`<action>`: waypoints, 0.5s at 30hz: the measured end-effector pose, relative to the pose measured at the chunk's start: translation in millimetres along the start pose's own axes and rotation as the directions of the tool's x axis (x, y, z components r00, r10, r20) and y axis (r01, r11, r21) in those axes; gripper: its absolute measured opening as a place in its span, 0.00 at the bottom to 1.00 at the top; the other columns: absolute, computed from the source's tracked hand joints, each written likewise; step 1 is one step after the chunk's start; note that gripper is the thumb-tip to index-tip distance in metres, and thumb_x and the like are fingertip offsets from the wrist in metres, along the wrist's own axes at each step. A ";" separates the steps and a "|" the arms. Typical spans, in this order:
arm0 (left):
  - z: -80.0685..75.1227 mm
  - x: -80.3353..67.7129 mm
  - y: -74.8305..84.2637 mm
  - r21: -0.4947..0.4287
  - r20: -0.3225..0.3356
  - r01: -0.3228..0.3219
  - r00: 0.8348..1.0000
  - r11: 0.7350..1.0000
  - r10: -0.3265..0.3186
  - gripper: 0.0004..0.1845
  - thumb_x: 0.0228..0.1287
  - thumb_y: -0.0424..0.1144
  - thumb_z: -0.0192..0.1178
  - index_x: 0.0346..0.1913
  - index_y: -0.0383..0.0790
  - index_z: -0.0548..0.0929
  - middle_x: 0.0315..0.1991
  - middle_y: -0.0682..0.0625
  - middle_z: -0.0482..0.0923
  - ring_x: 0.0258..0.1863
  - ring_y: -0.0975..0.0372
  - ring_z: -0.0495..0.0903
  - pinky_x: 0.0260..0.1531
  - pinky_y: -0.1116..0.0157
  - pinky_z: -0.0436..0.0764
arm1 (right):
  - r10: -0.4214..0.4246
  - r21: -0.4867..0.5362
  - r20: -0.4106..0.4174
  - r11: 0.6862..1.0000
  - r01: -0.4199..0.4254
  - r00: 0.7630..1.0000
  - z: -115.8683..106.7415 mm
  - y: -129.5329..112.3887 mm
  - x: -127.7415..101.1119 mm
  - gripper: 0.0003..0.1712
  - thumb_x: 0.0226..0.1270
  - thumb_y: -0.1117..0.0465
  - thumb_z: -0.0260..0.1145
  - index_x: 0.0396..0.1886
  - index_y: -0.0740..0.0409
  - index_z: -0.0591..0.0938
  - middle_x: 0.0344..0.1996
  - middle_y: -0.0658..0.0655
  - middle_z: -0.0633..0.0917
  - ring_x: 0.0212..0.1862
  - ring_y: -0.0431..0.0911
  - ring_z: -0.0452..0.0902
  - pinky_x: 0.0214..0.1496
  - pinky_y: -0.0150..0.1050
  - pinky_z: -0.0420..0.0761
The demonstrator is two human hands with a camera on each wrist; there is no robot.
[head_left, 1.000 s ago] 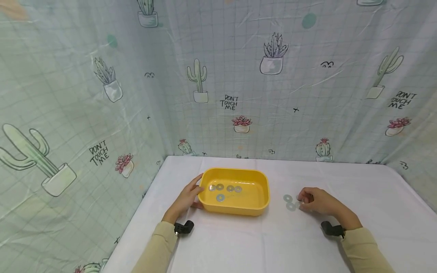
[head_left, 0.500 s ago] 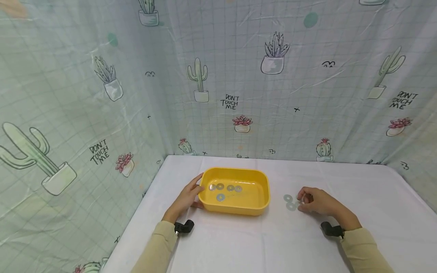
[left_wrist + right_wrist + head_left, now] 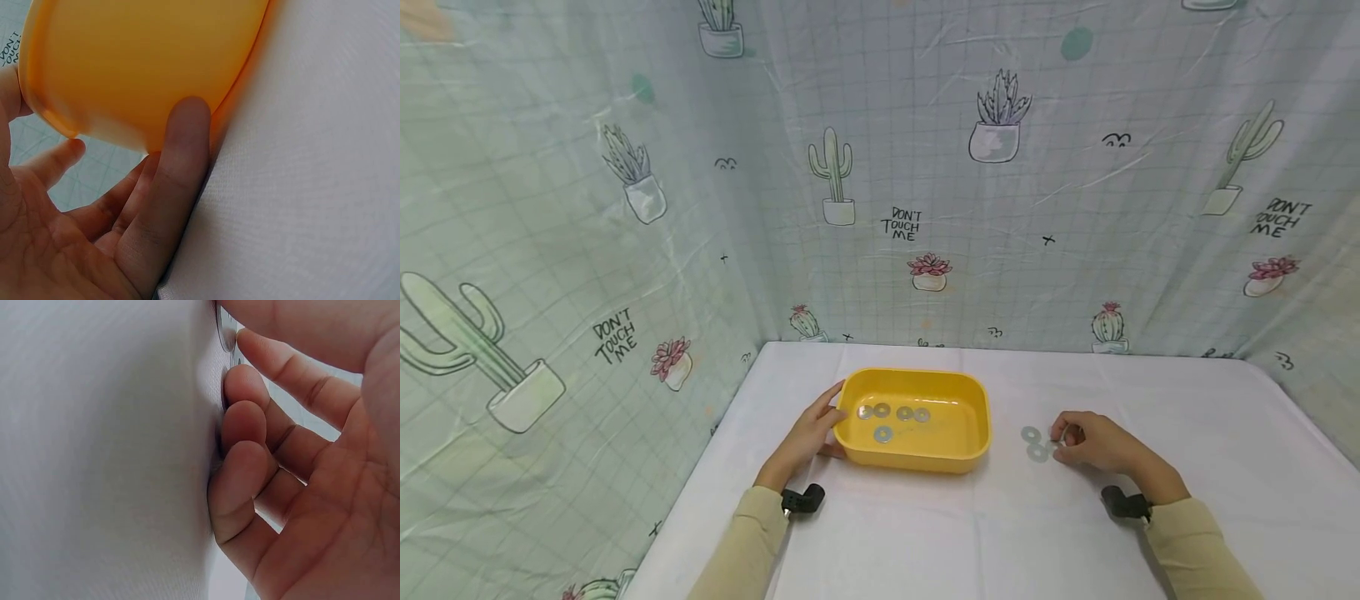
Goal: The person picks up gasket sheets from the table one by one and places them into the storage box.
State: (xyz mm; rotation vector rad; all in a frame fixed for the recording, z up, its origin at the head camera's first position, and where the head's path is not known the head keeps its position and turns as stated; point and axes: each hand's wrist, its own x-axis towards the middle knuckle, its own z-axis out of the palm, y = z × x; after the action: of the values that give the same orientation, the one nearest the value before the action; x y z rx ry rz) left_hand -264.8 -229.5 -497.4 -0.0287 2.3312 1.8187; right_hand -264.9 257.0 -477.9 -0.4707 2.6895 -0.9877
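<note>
A yellow tray [image 3: 970, 433] stands on the white cloth with several metal washers [image 3: 883, 434] lying flat in it. My left hand [image 3: 808, 435] holds the tray's left end, thumb [image 3: 181, 144] pressed on its near outer wall [image 3: 137, 56] and fingers along the far side. To the right of the tray, my right hand [image 3: 1093, 442] rests on the cloth with curled fingers [image 3: 244, 425]. Its thumb and forefinger pinch a washer [image 3: 226, 330] that lies on the cloth. Two more washers [image 3: 1031, 434] [image 3: 1037, 452] lie loose just left of those fingertips.
The table [image 3: 1225, 467] is covered in white cloth and boxed in by cactus-print curtains [image 3: 925, 208] at the back and both sides. A black wrist camera mount [image 3: 802, 498] sits at each cuff. Bare cloth spreads right of my right hand and in front of the tray.
My right fingers have shifted slightly over the washer by the two loose ones. The left hand and tray have stayed put.
</note>
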 end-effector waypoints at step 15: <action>-0.3 2.5 -2.8 -0.007 0.004 -0.001 1.000 1.000 0.001 0.33 0.75 0.44 0.52 0.79 0.68 0.59 0.59 0.38 0.75 0.46 0.54 0.83 0.34 0.54 0.92 | -0.010 -0.014 -0.025 1.000 0.010 1.000 1.6 -0.3 1.2 0.10 0.59 0.62 0.75 0.38 0.58 0.82 0.31 0.51 0.79 0.33 0.43 0.71 0.31 0.31 0.72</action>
State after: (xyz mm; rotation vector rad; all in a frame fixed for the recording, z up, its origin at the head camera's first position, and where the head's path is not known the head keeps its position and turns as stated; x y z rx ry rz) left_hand -267.0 -230.2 -500.3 -0.0248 2.3227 1.8259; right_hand -265.5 255.4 -479.0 -0.4778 2.7202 -0.9853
